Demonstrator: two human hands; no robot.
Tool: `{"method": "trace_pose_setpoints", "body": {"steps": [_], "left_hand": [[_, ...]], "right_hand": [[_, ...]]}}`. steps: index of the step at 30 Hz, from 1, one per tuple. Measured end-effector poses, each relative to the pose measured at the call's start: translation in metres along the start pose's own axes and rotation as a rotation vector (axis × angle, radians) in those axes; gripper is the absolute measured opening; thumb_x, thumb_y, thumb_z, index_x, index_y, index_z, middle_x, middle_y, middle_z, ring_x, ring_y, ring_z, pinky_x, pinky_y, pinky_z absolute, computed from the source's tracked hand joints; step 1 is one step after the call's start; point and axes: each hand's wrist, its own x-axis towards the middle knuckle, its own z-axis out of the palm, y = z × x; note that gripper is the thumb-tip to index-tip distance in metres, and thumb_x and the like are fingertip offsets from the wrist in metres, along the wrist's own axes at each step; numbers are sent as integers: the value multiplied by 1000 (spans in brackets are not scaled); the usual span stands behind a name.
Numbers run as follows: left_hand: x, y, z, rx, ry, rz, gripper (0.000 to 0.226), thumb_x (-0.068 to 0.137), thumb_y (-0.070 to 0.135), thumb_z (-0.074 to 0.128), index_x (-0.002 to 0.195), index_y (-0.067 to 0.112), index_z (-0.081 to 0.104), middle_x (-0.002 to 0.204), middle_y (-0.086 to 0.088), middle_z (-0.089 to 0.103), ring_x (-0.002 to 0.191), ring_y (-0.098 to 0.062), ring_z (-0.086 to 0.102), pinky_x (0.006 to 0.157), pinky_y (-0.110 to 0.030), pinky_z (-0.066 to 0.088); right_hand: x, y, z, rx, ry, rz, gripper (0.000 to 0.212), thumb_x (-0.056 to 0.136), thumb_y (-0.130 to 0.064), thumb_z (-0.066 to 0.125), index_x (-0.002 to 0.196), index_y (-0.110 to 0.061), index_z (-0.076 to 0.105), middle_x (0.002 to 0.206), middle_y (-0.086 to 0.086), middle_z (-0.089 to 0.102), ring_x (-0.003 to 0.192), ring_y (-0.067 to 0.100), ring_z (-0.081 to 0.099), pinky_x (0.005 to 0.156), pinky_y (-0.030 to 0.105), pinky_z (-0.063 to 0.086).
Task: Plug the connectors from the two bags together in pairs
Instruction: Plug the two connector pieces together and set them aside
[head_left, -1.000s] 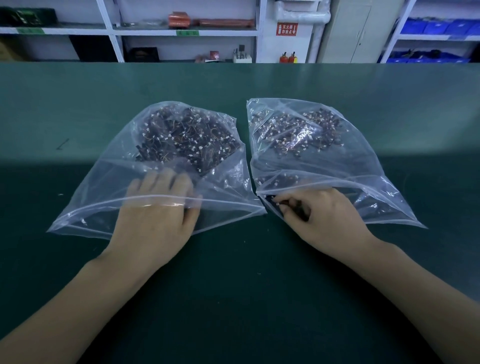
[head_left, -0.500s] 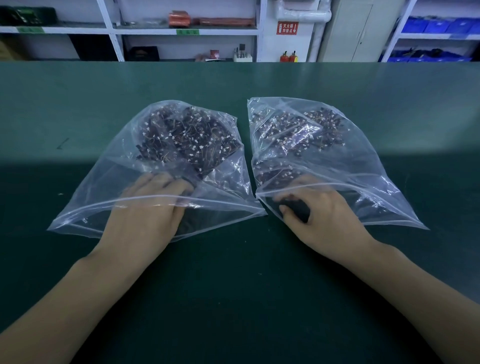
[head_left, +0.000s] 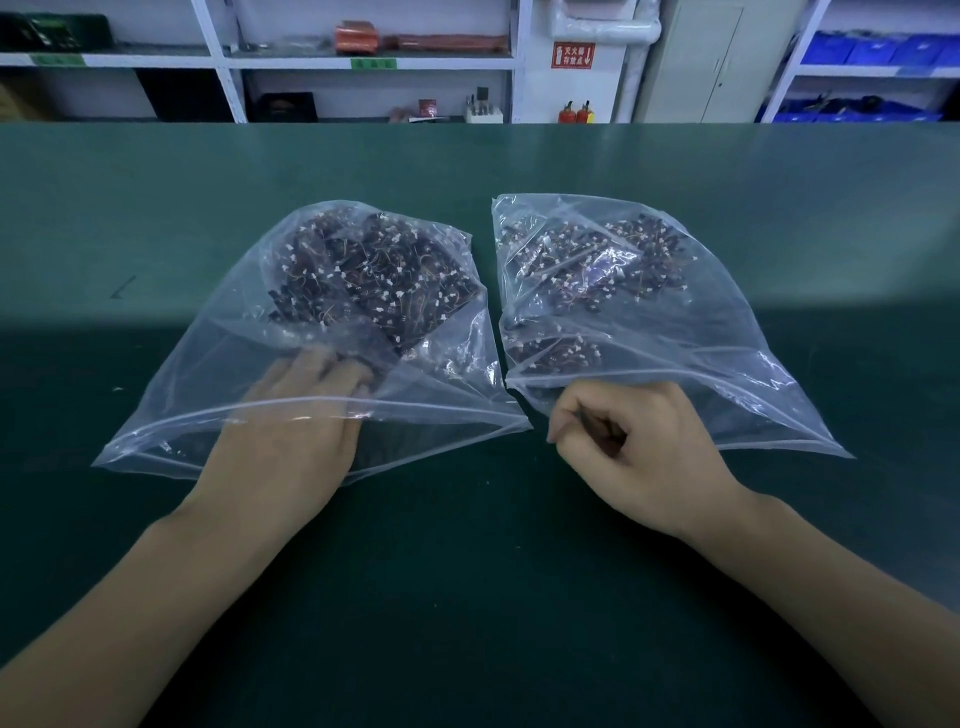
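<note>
A person's two bare forearms reach forward across a dark green bench (head_left: 467, 597) toward a pair of clear plastic zip bags lying side by side, their open mouths facing the person. The right hand (head_left: 639, 452) sits on the bench just outside the mouth of the right bag (head_left: 727, 374), its fingers (head_left: 576, 423) curled in toward the thumb around something small and dark; what it is cannot be made out. The left hand (head_left: 291, 431) is pushed inside the mouth of the left bag (head_left: 208, 395), seen through the plastic, with its fingers (head_left: 322, 366) bent at the near edge of the heap of connectors (head_left: 374, 280); whether they grip any cannot be told. That heap, dark pieces with thin wires and small white housings, fills the far half of the left bag. To the right of it, a thinner spread of similar connectors (head_left: 597, 260) lies in the far half of the right bag, with a small clump nearer its mouth. The two bags nearly touch along their inner edges. Beyond the bags the bench runs paler green under the light. Behind the bench stand white shelves (head_left: 223, 62) and, to the right of them, a red wall sign (head_left: 573, 55) above two small red fire extinguishers (head_left: 575, 111).
</note>
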Motion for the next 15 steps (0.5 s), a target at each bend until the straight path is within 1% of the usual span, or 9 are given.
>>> {"method": "trace_pose_setpoints", "body": {"steps": [2,4,7,9,13,15], "left_hand": [[-2,-6,6,1,-12,34,17,98,0,70,112,10,73,115,-11,66,100,-37,63,86,-55,56],[0,-9,8,-12,-1,64,22,94,-2,74,108,15,72,110,-6,67,99,-34,63,86,-51,55],[1,-6,6,-23,39,103,17,96,3,73,104,18,72,106,-2,67,100,-32,61,88,-49,53],[2,-4,4,-30,59,122,16,97,6,70,105,19,73,105,-1,66,100,-32,61,85,-50,52],[2,4,0,-109,129,169,32,94,-3,69,111,23,74,107,5,63,92,-23,64,74,-42,55],[4,6,0,-125,179,233,36,97,-8,64,117,20,76,108,0,64,91,-26,64,74,-45,56]], "right_hand": [[-2,-2,2,20,-14,-7,16,89,-19,62,75,-17,69,51,-9,44,47,13,42,57,16,31],[-2,-3,3,50,-12,-19,19,90,-23,59,76,-16,69,51,-8,43,47,14,41,58,15,30],[-2,-2,3,87,-6,-42,23,91,-27,56,77,-16,70,51,-8,43,47,14,41,58,15,31],[-3,-2,4,99,-8,-58,23,91,-27,56,79,-15,71,51,-8,43,46,13,41,59,15,31],[-2,0,5,110,4,-97,20,94,-23,59,82,-15,73,50,-8,43,46,14,42,56,18,33],[-2,1,6,105,20,-112,19,95,-21,60,83,-15,74,51,-8,42,46,13,40,55,18,33]]}}
